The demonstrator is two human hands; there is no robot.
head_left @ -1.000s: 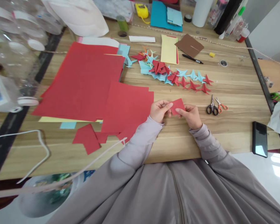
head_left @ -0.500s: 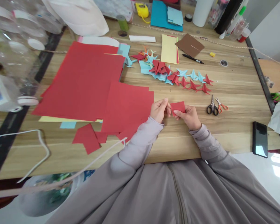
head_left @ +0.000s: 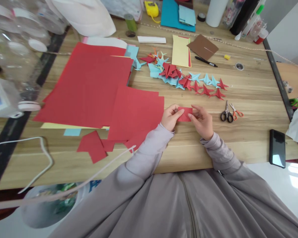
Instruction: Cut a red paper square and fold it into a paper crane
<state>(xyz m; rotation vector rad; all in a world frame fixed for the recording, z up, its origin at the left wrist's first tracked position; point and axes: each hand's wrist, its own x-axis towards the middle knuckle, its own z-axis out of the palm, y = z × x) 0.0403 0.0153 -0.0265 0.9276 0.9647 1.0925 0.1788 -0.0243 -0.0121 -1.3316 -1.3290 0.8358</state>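
A small folded piece of red paper [head_left: 185,114] is held between my two hands, above the front part of the table. My left hand [head_left: 172,116] pinches its left side, with the thumb lying on top. At the right side, my right hand [head_left: 201,119] grips it with the thumb on its face and the fingers around its edge. Just left of my left hand lie large red paper sheets [head_left: 136,112]. Beyond my hands, red paper cranes [head_left: 169,70] and light blue paper cranes [head_left: 206,79] are spread in a cluster and rows.
Black-handled scissors [head_left: 226,114] and orange-handled scissors [head_left: 236,112] lie to the right, with a phone [head_left: 277,148] near the table edge. Red paper scraps [head_left: 95,146] sit at front left. A black pen [head_left: 205,61], brown paper [head_left: 203,47] and yellow paper [head_left: 180,51] lie farther back.
The red paper has moved slightly left and now sits between both thumbs. My left hand, beside it before, now grips its left side.
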